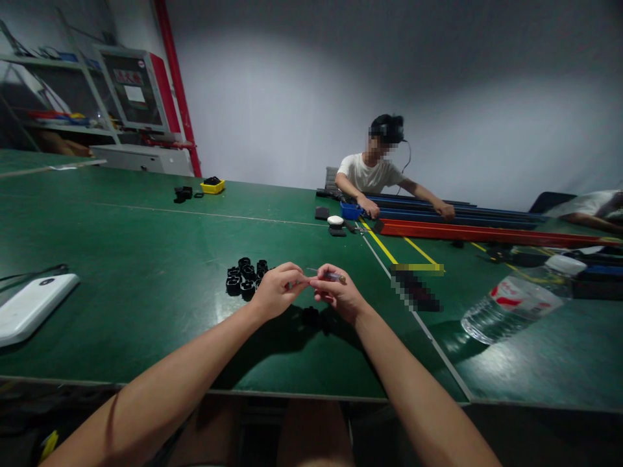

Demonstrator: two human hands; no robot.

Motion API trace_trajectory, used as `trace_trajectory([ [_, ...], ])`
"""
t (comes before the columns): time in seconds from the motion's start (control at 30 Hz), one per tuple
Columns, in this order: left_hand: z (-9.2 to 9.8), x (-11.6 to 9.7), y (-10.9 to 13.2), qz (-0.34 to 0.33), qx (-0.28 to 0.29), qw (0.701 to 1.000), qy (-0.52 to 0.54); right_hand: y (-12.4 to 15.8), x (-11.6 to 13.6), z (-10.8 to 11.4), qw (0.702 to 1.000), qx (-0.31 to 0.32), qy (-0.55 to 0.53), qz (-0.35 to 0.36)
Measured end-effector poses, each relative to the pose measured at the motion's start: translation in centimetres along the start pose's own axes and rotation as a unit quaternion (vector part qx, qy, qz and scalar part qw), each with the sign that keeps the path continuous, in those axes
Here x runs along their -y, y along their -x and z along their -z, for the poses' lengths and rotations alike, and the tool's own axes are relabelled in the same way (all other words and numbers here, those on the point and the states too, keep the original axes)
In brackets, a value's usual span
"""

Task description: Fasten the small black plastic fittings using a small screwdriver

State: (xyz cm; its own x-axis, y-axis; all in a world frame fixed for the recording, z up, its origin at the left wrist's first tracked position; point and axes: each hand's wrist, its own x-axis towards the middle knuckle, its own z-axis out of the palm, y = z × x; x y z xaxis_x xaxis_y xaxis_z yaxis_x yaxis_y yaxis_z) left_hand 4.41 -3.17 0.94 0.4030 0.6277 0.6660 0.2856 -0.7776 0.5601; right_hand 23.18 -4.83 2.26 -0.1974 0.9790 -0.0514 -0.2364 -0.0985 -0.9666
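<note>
The left hand point(275, 293) and right hand point(339, 297) are both pinching a slender tool point(333, 277) between closed fingertips above the worktop point(146, 259), near some black parts point(246, 277).

My left hand point(275, 290) and right hand point(335, 295) were together over the table point(146, 259), near its front edge. Both pinched a slim tool point(335, 277) that stuck out to the right. Pile of small parts point(244, 275) sat on the table just behind and left of my left hand. One loose part point(310, 316) lay under my hands, I think; too shadowed to be sure. Flat device point(30, 306) far left. Bottle point(516, 303) on its side, well right, past the table seam. Tray point(213, 187) far back left. A person point(372, 172) sat across, back right, hands on long rails point(487, 232) running rightward, with a bin point(350, 210) at the rails' left end.
</note>
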Motion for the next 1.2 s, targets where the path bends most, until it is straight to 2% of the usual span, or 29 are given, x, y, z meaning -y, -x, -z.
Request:
trace_trajectory([
  [0.23, 0.1, 0.1, -0.3, 0.031, -0.019, 0.998, 0.059, -0.4, 0.0, -0.1, 1.000, -0.004, -0.007, -0.002],
  [0.33, 0.0, 0.5, -0.4, 0.113, -0.058, 0.989, 0.077, -0.8, -0.2, 0.1, 1.000, -0.008, -0.014, 0.011],
  [0.43, -0.1, 1.2, -0.5, 0.209, -0.085, 0.965, 0.136, -1.0, -0.4, 0.3, 0.999, -0.020, -0.022, 0.033],
  [0.57, 0.0, 1.9, -0.8, 0.269, -0.129, 0.929, 0.220, -0.9, -0.5, 0.3, 0.998, -0.021, -0.010, 0.058],
  [0.73, 0.2, 1.8, -1.1, 0.286, -0.160, 0.908, 0.262, -0.5, -0.5, 0.2, 0.995, -0.035, 0.020, 0.092],
  [0.93, 0.2, 1.9, -1.1, 0.295, -0.150, 0.904, 0.271, -0.1, -0.4, 0.4, 0.990, -0.009, 0.025, 0.138],
  [1.2, 0.2, 1.5, -1.2, 0.307, -0.137, 0.901, 0.275, -0.1, -0.4, 0.2, 0.987, 0.008, 0.073, 0.143],
])
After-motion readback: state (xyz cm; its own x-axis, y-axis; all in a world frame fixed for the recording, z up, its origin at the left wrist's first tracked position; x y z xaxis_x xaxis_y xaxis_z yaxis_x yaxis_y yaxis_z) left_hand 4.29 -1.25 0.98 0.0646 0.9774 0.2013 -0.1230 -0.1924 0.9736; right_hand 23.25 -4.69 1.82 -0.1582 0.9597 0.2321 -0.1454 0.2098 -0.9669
